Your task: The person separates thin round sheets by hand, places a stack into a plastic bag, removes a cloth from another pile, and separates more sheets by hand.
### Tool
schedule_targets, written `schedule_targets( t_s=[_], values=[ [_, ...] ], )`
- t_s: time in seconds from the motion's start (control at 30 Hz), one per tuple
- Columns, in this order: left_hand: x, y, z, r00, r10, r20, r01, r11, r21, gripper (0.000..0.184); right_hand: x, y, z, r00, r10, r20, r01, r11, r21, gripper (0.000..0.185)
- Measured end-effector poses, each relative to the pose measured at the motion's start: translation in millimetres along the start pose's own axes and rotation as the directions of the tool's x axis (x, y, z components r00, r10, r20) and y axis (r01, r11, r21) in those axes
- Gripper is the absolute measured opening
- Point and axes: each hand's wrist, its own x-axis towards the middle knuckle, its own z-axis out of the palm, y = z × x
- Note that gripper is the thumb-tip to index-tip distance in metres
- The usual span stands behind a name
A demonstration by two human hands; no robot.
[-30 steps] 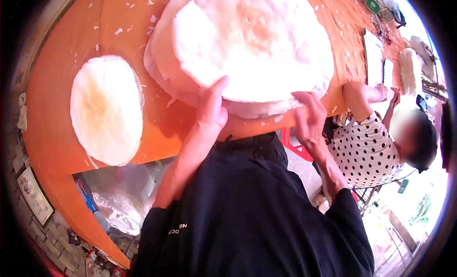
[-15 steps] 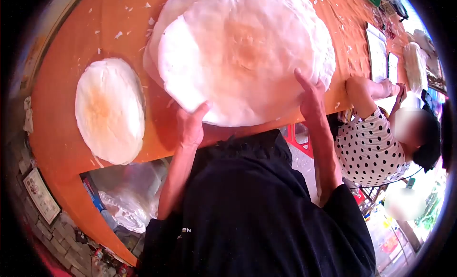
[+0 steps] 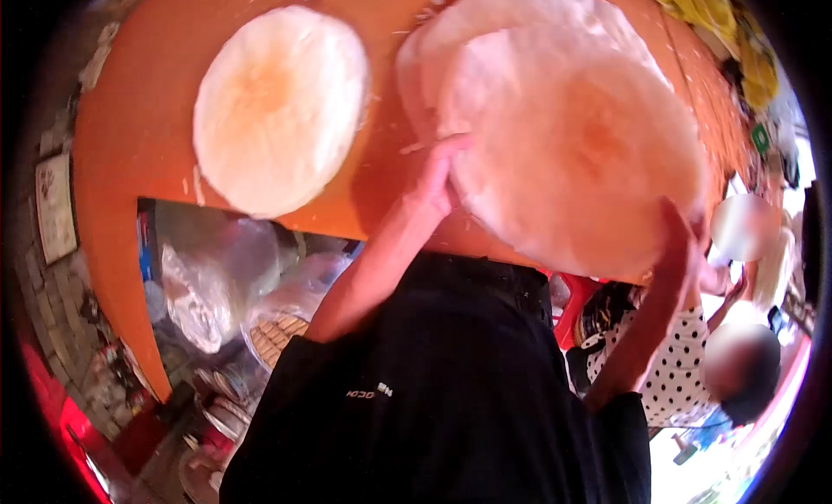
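Observation:
A large round white sheet (image 3: pixel 555 183), orange-tinted around its middle, is held up at a tilt over the table. My left hand (image 3: pixel 440 179) grips its left edge, thumb on top and the other fingers mostly hidden. At the lower right edge my right hand (image 3: pixel 683 240), smeared by motion, is closed on the same sheet. Another pale round sheet (image 3: pixel 423 58) lies partly hidden beneath it. To the left, a smaller white oval sheet (image 3: pixel 286 114) with an orange-tinted centre lies flat on the table.
The orange table (image 3: pixel 130 131) carries scattered white scraps. Clear plastic bags (image 3: pixel 204 296) sit below its front edge. A seated person in a dotted shirt (image 3: pixel 680 365) is close on my right; a red stool (image 3: pixel 572 309) shows beneath the sheet. Yellow cloth (image 3: pixel 702 6) lies far right.
My hands have raised and tilted the large sheet, with the sheet beneath showing more at its upper left. The view has also swung, shifting everything on the table.

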Motion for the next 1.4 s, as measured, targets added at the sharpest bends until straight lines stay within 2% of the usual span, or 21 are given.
schedule_targets(
  t_s=[0.07,0.13,0.17,0.27,0.4,0.47,0.53,0.57,0.67,0.77,0.83,0.87,0.9,0.97,1.03,1.1,1.13,1.2,1.3,1.37,1.4],
  values=[
    [1,12,-3,0.998,-0.033,-0.055,0.035,0.999,0.041,0.050,-1,-30,10,0.998,-0.064,0.021,0.063,0.998,0.011,0.040],
    [-12,26,3,0.985,0.035,0.170,-0.015,0.993,-0.118,0.037,-4,-66,34,0.990,-0.122,0.076,0.121,0.993,0.017,0.041],
    [-22,43,8,0.984,0.048,0.169,-0.027,0.992,-0.125,0.037,-6,-85,50,0.983,-0.148,0.107,0.146,0.989,0.023,0.041],
    [-48,95,-7,0.924,0.382,0.013,-0.382,0.920,0.093,0.027,-13,-124,117,0.959,-0.191,0.208,0.187,0.982,0.041,0.042],
    [-98,165,-68,0.771,0.613,-0.172,-0.590,0.789,0.169,0.031,-11,-106,215,0.928,-0.277,0.250,0.291,0.957,-0.017,0.037],
    [-125,191,-99,0.656,0.724,-0.213,-0.695,0.690,0.204,0.033,-6,-65,267,0.804,-0.294,0.517,0.328,0.944,0.025,0.029],
    [-142,210,-148,0.620,0.741,-0.258,-0.705,0.671,0.231,0.041,-56,-69,321,0.837,-0.065,0.544,0.087,0.996,-0.015,0.025],
    [-148,217,-171,0.618,0.726,-0.301,-0.684,0.685,0.249,0.044,-47,-30,339,0.713,-0.013,0.701,-0.141,0.977,0.161,0.027],
    [-138,220,-257,0.607,0.642,-0.467,-0.567,0.763,0.312,0.045,-55,79,398,0.649,0.143,0.747,-0.261,0.964,0.043,0.030],
    [-127,224,-307,0.630,0.664,-0.402,-0.466,0.737,0.489,0.047,-64,90,402,0.596,0.205,0.777,-0.279,0.960,-0.040,0.035],
    [-134,230,-311,0.585,0.641,-0.497,-0.398,0.761,0.513,0.046,-70,73,397,0.637,0.135,0.759,-0.150,0.987,-0.050,0.038],
    [-138,231,-309,0.524,0.627,-0.577,-0.333,0.774,0.539,0.046,-64,69,396,0.671,0.028,0.741,0.079,0.991,-0.109,0.050],
    [-137,231,-308,0.529,0.620,-0.580,-0.327,0.779,0.535,0.046,-60,62,397,0.673,0.035,0.738,0.077,0.990,-0.117,0.050],
    [-133,232,-304,0.586,0.740,-0.329,-0.656,0.672,0.342,0.046,-52,48,397,0.790,-0.209,0.577,0.485,0.788,-0.378,0.063],
    [-116,227,-305,0.646,0.712,-0.275,-0.695,0.698,0.174,0.047,-44,70,411,0.752,-0.211,0.624,0.502,0.798,-0.335,0.060],
    [-99,219,-315,0.507,0.792,-0.341,-0.707,0.608,0.362,0.046,-41,95,426,0.691,-0.392,0.607,0.672,0.658,-0.339,0.060],
    [-94,220,-313,0.513,0.789,-0.339,-0.704,0.612,0.360,0.046,-43,94,427,0.727,-0.327,0.604,0.611,0.709,-0.353,0.058],
    [-91,216,-309,0.324,0.845,-0.424,-0.566,0.533,0.629,0.044,-43,102,430,0.719,-0.375,0.585,0.636,0.694,-0.337,0.057],
    [-78,224,-332,0.280,0.887,-0.368,-0.490,0.462,0.739,0.040,-30,123,447,0.688,-0.471,0.552,0.706,0.610,-0.360,0.057],
    [-74,227,-350,0.347,0.816,-0.462,-0.487,0.578,0.655,0.033,-25,137,449,0.632,-0.629,0.452,0.773,0.547,-0.321,0.056],
    [-76,228,-344,0.369,0.784,-0.499,-0.501,0.620,0.604,0.034,-22,135,446,0.658,-0.520,0.545,0.724,0.636,-0.268,0.056]
  ],
)
